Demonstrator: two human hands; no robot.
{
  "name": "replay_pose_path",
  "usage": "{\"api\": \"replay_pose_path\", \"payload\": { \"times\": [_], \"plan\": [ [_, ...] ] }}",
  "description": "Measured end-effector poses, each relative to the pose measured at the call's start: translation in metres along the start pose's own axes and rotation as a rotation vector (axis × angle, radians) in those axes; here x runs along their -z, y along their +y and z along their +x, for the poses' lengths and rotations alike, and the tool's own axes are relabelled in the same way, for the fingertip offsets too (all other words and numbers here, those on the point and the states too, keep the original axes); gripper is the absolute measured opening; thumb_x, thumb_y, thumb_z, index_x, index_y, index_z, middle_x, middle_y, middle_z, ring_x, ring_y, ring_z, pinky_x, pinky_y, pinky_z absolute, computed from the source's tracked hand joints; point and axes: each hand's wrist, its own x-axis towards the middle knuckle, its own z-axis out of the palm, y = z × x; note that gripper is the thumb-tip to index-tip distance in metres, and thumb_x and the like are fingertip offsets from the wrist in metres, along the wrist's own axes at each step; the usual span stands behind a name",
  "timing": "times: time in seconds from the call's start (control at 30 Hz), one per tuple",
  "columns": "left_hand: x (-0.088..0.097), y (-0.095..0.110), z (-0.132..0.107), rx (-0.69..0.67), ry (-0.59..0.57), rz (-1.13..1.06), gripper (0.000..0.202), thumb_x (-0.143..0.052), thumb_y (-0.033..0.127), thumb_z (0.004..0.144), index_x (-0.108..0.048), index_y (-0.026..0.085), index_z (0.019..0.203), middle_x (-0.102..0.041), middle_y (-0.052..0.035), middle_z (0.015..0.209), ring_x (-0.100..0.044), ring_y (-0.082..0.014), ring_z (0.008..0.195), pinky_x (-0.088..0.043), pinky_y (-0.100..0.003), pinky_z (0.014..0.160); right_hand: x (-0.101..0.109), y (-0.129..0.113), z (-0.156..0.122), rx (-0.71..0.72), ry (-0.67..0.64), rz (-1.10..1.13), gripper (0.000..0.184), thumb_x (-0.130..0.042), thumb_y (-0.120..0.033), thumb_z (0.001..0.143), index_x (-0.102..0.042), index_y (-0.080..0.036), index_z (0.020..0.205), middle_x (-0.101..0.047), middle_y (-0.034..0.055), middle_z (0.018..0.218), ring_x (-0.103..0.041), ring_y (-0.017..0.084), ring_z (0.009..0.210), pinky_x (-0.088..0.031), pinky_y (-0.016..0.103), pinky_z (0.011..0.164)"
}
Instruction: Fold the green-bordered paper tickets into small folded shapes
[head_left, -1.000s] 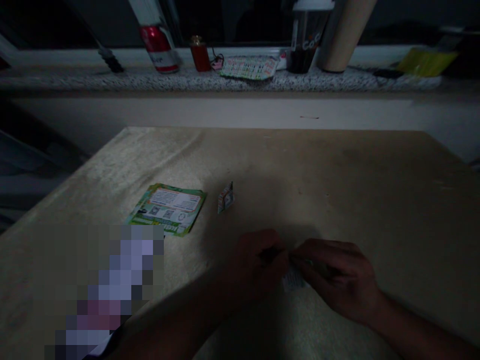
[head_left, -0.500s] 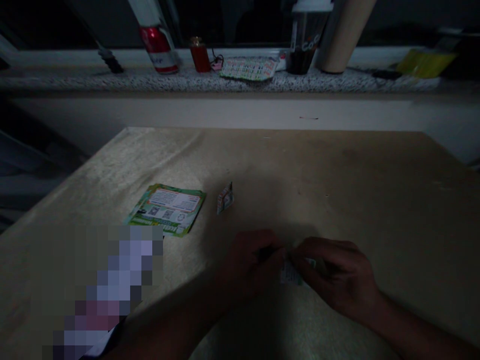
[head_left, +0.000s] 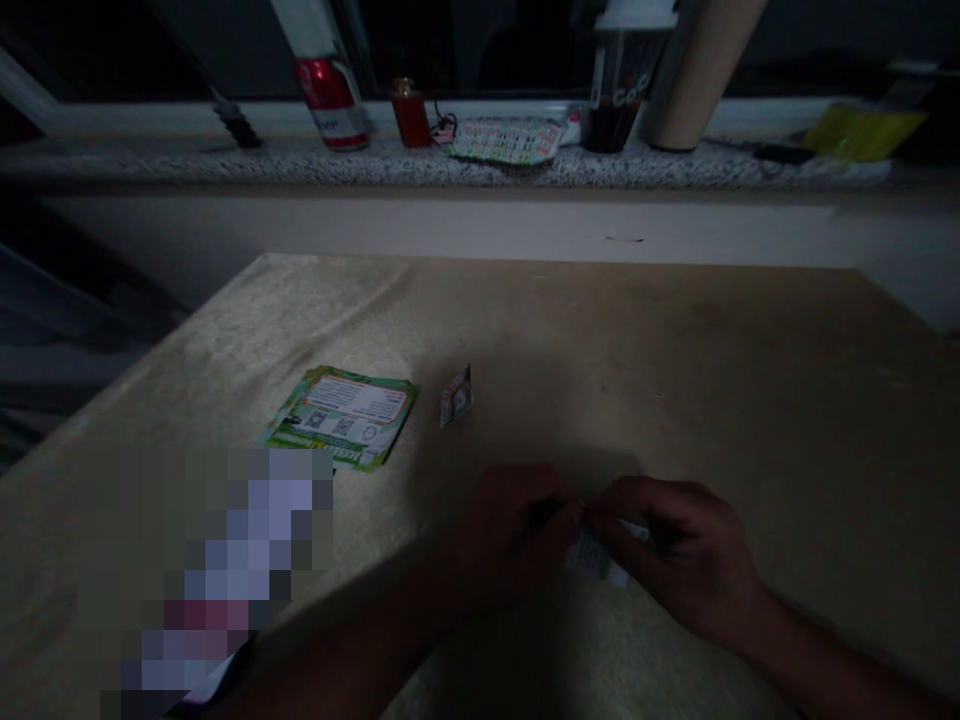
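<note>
Low over the front of the table, my left hand (head_left: 517,525) and my right hand (head_left: 679,550) meet with fingertips pinched together. Between them is a small piece of printed paper (head_left: 594,562), whitish with some green, partly covered by the fingers. Both hands seem to grip its upper edge; dim light hides the exact hold. Beyond my left hand stands a small folded printed paper (head_left: 456,400), tilted up off the tabletop. A stack of green printed leaflets (head_left: 349,408) with white text panels lies farther left.
A pixelated patch hides a long object (head_left: 247,570) at the table's (head_left: 750,400) left front. Along the speckled sill (head_left: 420,172) stand a red-and-white can (head_left: 330,105), a red bottle (head_left: 410,115), a patterned packet (head_left: 506,140), a dark-filled cup (head_left: 611,110) and a cardboard tube (head_left: 694,90).
The view has shifted slightly, so everything sits a little farther right. Slightly more of the paper shows below my fingertips. Both hands remain pinched together.
</note>
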Motion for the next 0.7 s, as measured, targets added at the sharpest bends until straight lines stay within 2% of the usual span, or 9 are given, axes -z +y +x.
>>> {"api": "replay_pose_path", "payload": {
  "times": [0.13, 0.3, 0.37, 0.5, 0.6, 0.7],
  "plan": [
    [-0.0010, -0.0016, 0.0011, 0.024, 0.027, -0.019, 0.024, -0.058, 0.022, 0.086, -0.057, 0.015, 0.063, -0.046, 0.0049, 0.056, -0.040, -0.0083, 0.052, -0.029, -0.021, 0.052, 0.0005, 0.0003, -0.0013, 0.016, 0.002, -0.047, 0.013, -0.069, -0.016, 0.087, -0.072, -0.018, 0.074, -0.067, -0.0008, 0.057, -0.059, 0.010, 0.046, -0.043, 0.020, 0.043],
    [-0.0018, -0.0030, 0.0014, 0.114, 0.006, -0.059, 0.024, -0.059, 0.030, 0.089, -0.063, 0.014, 0.070, -0.050, 0.0032, 0.060, -0.045, -0.0104, 0.056, -0.032, -0.022, 0.052, 0.0008, 0.0014, -0.0014, -0.010, 0.098, -0.007, 0.009, -0.071, -0.014, 0.085, -0.074, -0.022, 0.080, -0.074, -0.0020, 0.065, -0.068, 0.010, 0.053, -0.052, 0.017, 0.050],
    [-0.0023, -0.0029, 0.0007, 0.097, -0.001, -0.059, 0.025, -0.059, 0.029, 0.090, -0.062, 0.014, 0.070, -0.050, 0.0033, 0.061, -0.045, -0.0100, 0.056, -0.032, -0.022, 0.053, 0.0004, 0.0011, -0.0003, -0.032, 0.127, 0.015, 0.009, -0.072, -0.014, 0.083, -0.074, -0.022, 0.082, -0.077, -0.0015, 0.069, -0.071, 0.011, 0.057, -0.055, 0.016, 0.054],
    [-0.0022, -0.0022, 0.0000, 0.029, -0.003, -0.033, 0.025, -0.058, 0.024, 0.091, -0.060, 0.014, 0.068, -0.048, 0.0043, 0.060, -0.043, -0.0088, 0.056, -0.031, -0.022, 0.055, 0.0003, -0.0004, 0.0022, -0.036, 0.070, 0.014, 0.008, -0.071, -0.014, 0.083, -0.074, -0.020, 0.080, -0.075, -0.0008, 0.065, -0.069, 0.011, 0.053, -0.053, 0.016, 0.049],
    [-0.0016, -0.0023, 0.0004, 0.064, 0.010, -0.032, 0.026, -0.059, 0.025, 0.089, -0.058, 0.014, 0.065, -0.045, 0.0051, 0.058, -0.040, -0.0086, 0.055, -0.029, -0.022, 0.053, 0.0012, -0.0023, 0.0032, 0.024, 0.040, -0.048, 0.011, -0.070, -0.014, 0.084, -0.074, -0.019, 0.075, -0.070, -0.0018, 0.058, -0.063, 0.010, 0.045, -0.048, 0.017, 0.043],
    [-0.0017, -0.0032, 0.0015, 0.119, 0.002, -0.063, 0.026, -0.060, 0.027, 0.088, -0.058, 0.015, 0.065, -0.046, 0.0049, 0.058, -0.041, -0.0090, 0.055, -0.030, -0.022, 0.053, 0.0021, -0.0036, 0.0032, 0.044, 0.042, -0.069, 0.011, -0.071, -0.013, 0.084, -0.074, -0.019, 0.076, -0.071, -0.0013, 0.059, -0.064, 0.010, 0.047, -0.048, 0.018, 0.044]
  ]
}}
